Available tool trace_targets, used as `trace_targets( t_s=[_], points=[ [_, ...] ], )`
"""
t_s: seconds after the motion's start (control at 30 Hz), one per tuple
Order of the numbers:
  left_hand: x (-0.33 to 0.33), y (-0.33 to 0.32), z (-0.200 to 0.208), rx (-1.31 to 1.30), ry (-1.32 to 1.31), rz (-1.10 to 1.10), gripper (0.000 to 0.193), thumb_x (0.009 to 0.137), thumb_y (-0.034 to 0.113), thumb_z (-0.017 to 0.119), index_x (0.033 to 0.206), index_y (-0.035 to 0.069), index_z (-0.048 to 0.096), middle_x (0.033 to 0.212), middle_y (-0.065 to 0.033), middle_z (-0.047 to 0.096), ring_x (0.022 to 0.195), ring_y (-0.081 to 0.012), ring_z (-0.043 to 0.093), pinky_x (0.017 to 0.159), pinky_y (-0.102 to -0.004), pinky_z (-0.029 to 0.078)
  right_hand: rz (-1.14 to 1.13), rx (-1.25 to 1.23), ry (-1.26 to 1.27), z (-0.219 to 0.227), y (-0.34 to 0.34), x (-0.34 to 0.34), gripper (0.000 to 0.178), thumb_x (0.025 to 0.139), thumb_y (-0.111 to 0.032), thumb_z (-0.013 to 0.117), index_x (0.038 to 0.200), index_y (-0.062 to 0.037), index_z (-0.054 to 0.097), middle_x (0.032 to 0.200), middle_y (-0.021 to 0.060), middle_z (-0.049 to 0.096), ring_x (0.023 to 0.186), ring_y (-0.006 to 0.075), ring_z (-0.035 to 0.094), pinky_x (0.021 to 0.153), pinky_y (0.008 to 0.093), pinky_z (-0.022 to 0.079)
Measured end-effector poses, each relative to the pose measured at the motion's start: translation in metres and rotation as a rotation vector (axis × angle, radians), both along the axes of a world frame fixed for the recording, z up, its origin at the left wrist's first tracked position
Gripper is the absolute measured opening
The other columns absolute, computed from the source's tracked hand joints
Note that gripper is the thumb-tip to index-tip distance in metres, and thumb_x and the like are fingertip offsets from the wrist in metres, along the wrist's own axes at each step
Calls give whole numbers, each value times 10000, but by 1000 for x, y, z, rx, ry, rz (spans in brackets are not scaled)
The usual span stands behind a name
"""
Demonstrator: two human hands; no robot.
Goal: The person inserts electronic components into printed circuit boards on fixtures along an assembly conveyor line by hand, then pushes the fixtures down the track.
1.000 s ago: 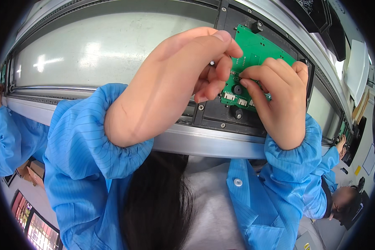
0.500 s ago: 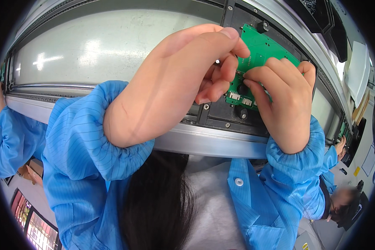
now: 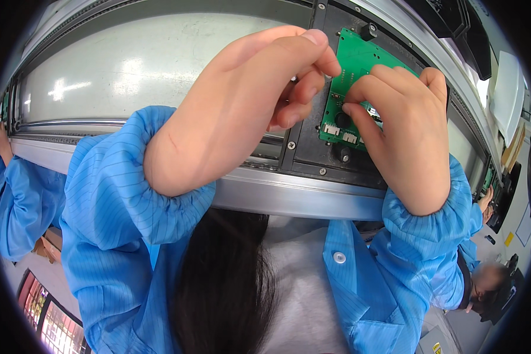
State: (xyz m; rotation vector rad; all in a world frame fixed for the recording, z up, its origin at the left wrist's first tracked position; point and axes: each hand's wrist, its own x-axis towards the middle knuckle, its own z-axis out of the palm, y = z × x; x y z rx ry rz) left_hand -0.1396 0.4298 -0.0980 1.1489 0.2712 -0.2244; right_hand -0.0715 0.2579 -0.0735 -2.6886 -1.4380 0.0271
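Note:
A green circuit board (image 3: 360,56) lies in a black carrier frame (image 3: 304,162). Along its near left edge sit two white connectors (image 3: 331,129), and a round black component (image 3: 343,120) stands just behind them. Over the board, my right hand (image 3: 404,127) has its thumb and index finger closed in a pinch beside that component; whatever is between the tips is hidden. My left hand (image 3: 242,97) hovers left of the board with curled fingers and thumb against index. A tiny shiny spot shows among its fingers, too small to name.
Metal conveyor rails (image 3: 301,194) run in front of and around the carrier. Black clamp knobs (image 3: 369,31) flank the board. A pale panel (image 3: 159,65) spans the left side. Other people in blue sleeves (image 3: 26,194) work at the far left and far right.
My left hand has shifted slightly left and away from the board. My right wrist has moved a little to the right, its fingertips staying near the round black component.

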Motion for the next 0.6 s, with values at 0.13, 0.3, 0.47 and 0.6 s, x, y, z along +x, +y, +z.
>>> trace_targets(
  t_s=[0.13,0.3,0.47,0.6],
  points=[
    [5,-2,1,33,-3,-7,329,959,353,393,947,60,542,690,-3,410,557,-81,345,508,-195,262,0,7,24,2,-3,6,138,691,-61,688,755,-88,568,745,14,550,717,205,505,780,335,314],
    [10,-2,1,60,-18,1,313,962,335,385,938,66,545,686,3,400,562,-81,339,514,-192,256,58,-21,20,5,-1,15,129,687,-64,691,733,-84,572,739,22,571,702,212,517,792,328,326],
    [12,6,-1,122,-53,13,285,962,304,398,929,66,551,685,8,393,577,-80,337,524,-194,259,111,-176,-10,13,11,18,115,684,-61,690,714,-81,580,750,26,603,681,219,523,799,323,335],
    [16,14,-4,184,-32,28,252,957,278,435,915,64,561,695,8,416,592,-79,352,536,-196,275,86,-303,-3,17,21,15,103,685,-60,687,704,-76,587,763,28,625,662,225,522,798,320,340]
  ],
)
